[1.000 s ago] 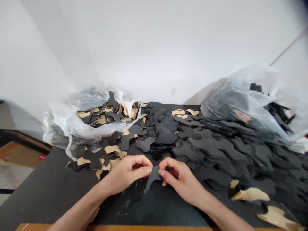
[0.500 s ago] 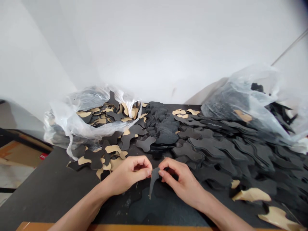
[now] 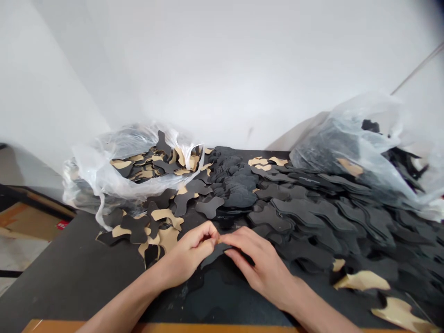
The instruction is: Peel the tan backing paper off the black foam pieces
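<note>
At the middle of the table's near part, my left hand [image 3: 196,249] pinches a thin dark grey cut-out piece [image 3: 212,255] with curved edges. My right hand [image 3: 255,259] holds the same piece from the other side, its index fingertip meeting my left fingertips. A small tan edge [image 3: 219,239] shows between the fingertips. The thumb of my right hand lies lower, by the piece's right edge. My fingers hide much of the piece. Behind my left hand lie loose dark pieces with tan backs [image 3: 166,215].
A clear plastic bag [image 3: 128,187] of dark and tan pieces stands back left, another plastic bag [image 3: 329,143] back right. Stacks of dark pieces [image 3: 312,212] cover the table's right side, with a dark row [image 3: 239,185] at centre. Tan curled sheets [image 3: 364,280] lie at right.
The grey piece has turned from hanging upright to lying flatter, toward the left. My right fingertips have moved left, against my left ones, and a tan edge now shows there.
</note>
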Available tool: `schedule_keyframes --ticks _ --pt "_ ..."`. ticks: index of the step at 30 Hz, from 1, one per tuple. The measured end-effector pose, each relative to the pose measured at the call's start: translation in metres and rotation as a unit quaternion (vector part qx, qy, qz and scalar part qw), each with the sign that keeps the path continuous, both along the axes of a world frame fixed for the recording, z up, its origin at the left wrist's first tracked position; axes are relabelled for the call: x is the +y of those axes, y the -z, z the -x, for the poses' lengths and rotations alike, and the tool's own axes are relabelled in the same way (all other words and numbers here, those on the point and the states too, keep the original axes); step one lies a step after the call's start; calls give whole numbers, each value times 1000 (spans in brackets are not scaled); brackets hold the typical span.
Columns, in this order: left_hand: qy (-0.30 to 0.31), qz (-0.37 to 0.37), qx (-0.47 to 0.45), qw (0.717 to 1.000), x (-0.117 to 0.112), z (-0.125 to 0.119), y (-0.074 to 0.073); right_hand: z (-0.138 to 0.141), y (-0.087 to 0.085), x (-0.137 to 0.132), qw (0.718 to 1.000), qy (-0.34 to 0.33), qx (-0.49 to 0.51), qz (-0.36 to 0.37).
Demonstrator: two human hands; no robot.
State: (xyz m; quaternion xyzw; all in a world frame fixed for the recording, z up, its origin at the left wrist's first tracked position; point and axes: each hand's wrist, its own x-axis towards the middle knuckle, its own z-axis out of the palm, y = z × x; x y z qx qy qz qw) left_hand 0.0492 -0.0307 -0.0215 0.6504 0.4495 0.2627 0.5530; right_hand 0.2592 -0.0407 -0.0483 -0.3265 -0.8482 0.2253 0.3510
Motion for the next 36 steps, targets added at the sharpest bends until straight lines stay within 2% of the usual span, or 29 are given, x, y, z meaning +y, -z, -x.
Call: schedule_keyframes --ticks 3,7,9,11,15,18,21,24,26,29,32,36 --pt "-12 -11 15 1000 -1 -2 2 1 -3 -1 996 19 -26 -81" --pt "-28 -4 4 1000 -1 -3 5 4 -14 -5 978 53 -7 -202" --pt "-34 1 -1 999 0 -3 7 5 -19 -8 967 73 3 -242" --pt "-36 8 -7 999 0 -4 10 5 -21 -9 965 67 15 -252" --pt "-34 33 -14 999 1 -5 15 4 -17 -8 977 -1 59 -204" --pt "-20 31 -2 999 3 -4 14 4 -13 -5 983 6 48 -178" --pt "-24 14 -3 1000 4 -2 7 6 -13 -5 988 14 64 -140" --pt "-77 -16 -22 997 1 0 -9 7 -17 -8 991 19 112 -67" --pt "-107 -41 -22 993 -6 2 -21 8 -20 -11 991 27 130 -28" --pt "-73 -98 32 992 -24 5 -33 9 -26 -15 989 34 147 3" --pt "-34 -167 97 981 -44 7 -32 12 -30 -19 987 37 156 28" --pt "-88 -187 114 972 -62 7 -21 16 -31 -31 988 15 149 42"
